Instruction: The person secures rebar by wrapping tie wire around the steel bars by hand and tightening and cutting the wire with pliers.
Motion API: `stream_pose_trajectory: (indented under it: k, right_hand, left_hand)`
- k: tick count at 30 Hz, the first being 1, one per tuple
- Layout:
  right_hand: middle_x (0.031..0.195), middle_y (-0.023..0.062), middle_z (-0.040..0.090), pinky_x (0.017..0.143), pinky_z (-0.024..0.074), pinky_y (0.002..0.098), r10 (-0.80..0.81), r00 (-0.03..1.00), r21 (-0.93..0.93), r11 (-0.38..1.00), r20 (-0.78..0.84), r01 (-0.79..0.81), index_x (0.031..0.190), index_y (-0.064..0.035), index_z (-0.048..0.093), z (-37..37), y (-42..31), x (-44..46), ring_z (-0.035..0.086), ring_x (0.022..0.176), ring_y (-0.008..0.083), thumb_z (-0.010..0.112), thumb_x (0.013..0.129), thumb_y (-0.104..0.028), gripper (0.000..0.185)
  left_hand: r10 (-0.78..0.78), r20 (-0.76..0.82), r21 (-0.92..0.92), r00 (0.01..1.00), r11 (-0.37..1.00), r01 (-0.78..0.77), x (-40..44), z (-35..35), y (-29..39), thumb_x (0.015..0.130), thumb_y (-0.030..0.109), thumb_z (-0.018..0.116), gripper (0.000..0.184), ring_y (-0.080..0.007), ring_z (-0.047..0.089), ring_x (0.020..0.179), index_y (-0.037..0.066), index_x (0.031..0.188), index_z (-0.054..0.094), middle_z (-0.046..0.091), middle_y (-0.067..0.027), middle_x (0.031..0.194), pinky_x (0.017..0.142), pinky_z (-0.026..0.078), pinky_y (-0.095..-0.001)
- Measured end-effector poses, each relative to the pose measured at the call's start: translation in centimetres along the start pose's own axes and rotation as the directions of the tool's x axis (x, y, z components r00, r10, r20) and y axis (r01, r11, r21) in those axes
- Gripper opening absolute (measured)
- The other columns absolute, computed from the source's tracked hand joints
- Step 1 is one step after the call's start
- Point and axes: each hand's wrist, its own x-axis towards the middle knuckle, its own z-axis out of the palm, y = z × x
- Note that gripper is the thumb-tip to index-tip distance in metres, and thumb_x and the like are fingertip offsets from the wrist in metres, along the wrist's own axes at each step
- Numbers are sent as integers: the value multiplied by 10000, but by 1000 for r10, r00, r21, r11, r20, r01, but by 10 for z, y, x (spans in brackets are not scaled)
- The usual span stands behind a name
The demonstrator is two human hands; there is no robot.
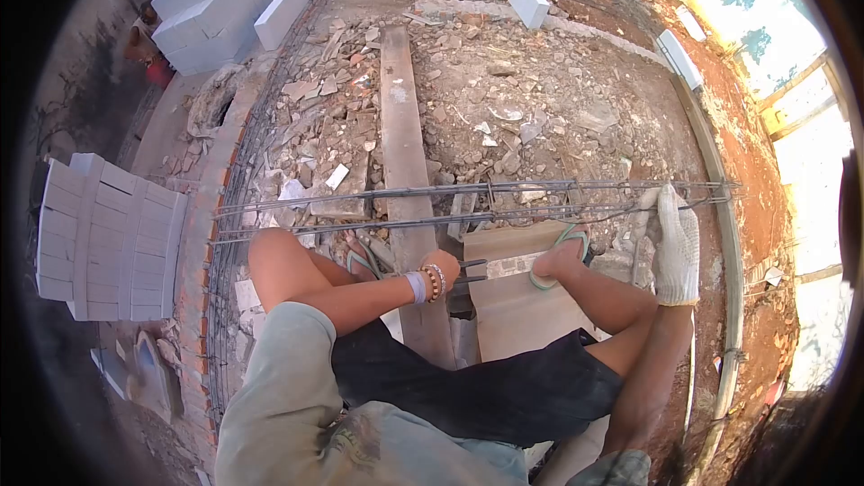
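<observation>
My left hand (439,270), bare with beaded bracelets at the wrist, is closed around a dark tool (472,264) whose two parallel bars stick out to the right. Its other end is hidden in my fist. My right hand (675,247), in a white knitted glove, is at the right end of a long rebar frame (531,187), with the thumb and fingers on the bars. The frame's bars run crosswise above my knees, joined by thin ties. Sandalled feet rest below it, beside a wooden plank (405,135) and a tan board (517,301).
Broken rubble (504,81) covers the ground ahead. White blocks (211,18) are stacked at the upper left, with more blocks (112,238) at the left. A brick edge (202,306) with rebar runs along the left; a wooden beam (727,261) lies at the right.
</observation>
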Motion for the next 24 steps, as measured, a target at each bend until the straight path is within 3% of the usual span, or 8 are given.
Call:
stream_pose_trajectory:
  k: [2, 5, 8, 11, 13, 15, 18, 24]
  right_hand:
    - [722, 14, 597, 572, 462, 245, 5, 998, 63, 998, 55, -8, 925, -57, 633, 1, 1, -1, 560, 617, 99, 524, 1036, -350, 333]
    - [715, 27, 605, 574, 464, 249, 7, 996, 80, 997, 93, -15, 927, -40, 643, 2, 0, -3, 566, 625, 107, 520, 1039, -333, 337]
    - [709, 28, 610, 575, 461, 243, 15, 997, 72, 997, 82, -21, 936, -33, 661, 8, -1, -6, 569, 629, 104, 523, 1038, -333, 346]
    - [712, 30, 616, 580, 456, 244, 14, 995, 80, 997, 97, -22, 930, -30, 669, 12, 1, -9, 569, 636, 103, 531, 1033, -339, 353]
    - [716, 33, 616, 587, 453, 251, 14, 995, 68, 997, 98, -21, 926, -24, 673, 12, 6, -9, 568, 645, 105, 536, 1030, -340, 359]
    - [718, 35, 616, 588, 452, 256, 4, 995, 70, 997, 103, -11, 926, -23, 673, 12, 7, -10, 567, 650, 106, 534, 1030, -340, 362]
    - [736, 40, 616, 590, 452, 259, 21, 998, 85, 996, 60, -26, 942, -23, 665, 14, 8, -11, 568, 656, 112, 524, 1035, -339, 359]
    - [752, 46, 600, 592, 466, 281, 109, 990, 265, 956, 85, -128, 1000, -24, 643, 9, 43, -1, 570, 654, 131, 515, 1038, -349, 350]
  left_hand:
    - [-121, 182, 85, 976, 991, 107, 3, -10, 4, 801, 436, 742, 386, -266, 709, 950, 74, 936, 747, 721, -114, 964, 700, 585, -402]
    - [-141, 121, 318, 983, 943, 96, -21, -53, 10, 838, 520, 675, 450, -265, 706, 949, 83, 903, 759, 717, -120, 979, 687, 577, -401]
    - [-119, 181, 260, 976, 963, 69, -15, -51, 2, 855, 550, 639, 504, -279, 703, 910, 65, 921, 757, 709, -140, 983, 658, 566, -415]
    - [-22, 227, 5, 974, 1000, 22, -15, -68, -14, 865, 535, 630, 527, -283, 694, 957, 56, 1060, 731, 717, -134, 1029, 731, 565, -453]
    - [108, 41, -311, 993, 946, -90, -24, -96, -13, 894, 648, 554, 716, -272, 693, 949, 45, 1276, 612, 681, -163, 1136, 831, 550, -405]
    - [296, 121, -744, 947, 658, -111, -38, -162, -3, 959, 643, 473, 760, -197, 684, 869, 52, 1434, 421, 644, -155, 1158, 793, 548, -348]
    - [364, -276, -961, 889, -108, -254, -47, -182, 4, 999, 613, 402, 728, -166, 660, 859, 52, 1463, 388, 637, -139, 1159, 809, 536, -331]
    - [-13, -460, -765, 888, -502, -404, -53, -194, 13, 1028, 553, 362, 665, -184, 652, 883, 40, 1451, 396, 606, -155, 1257, 778, 528, -339]
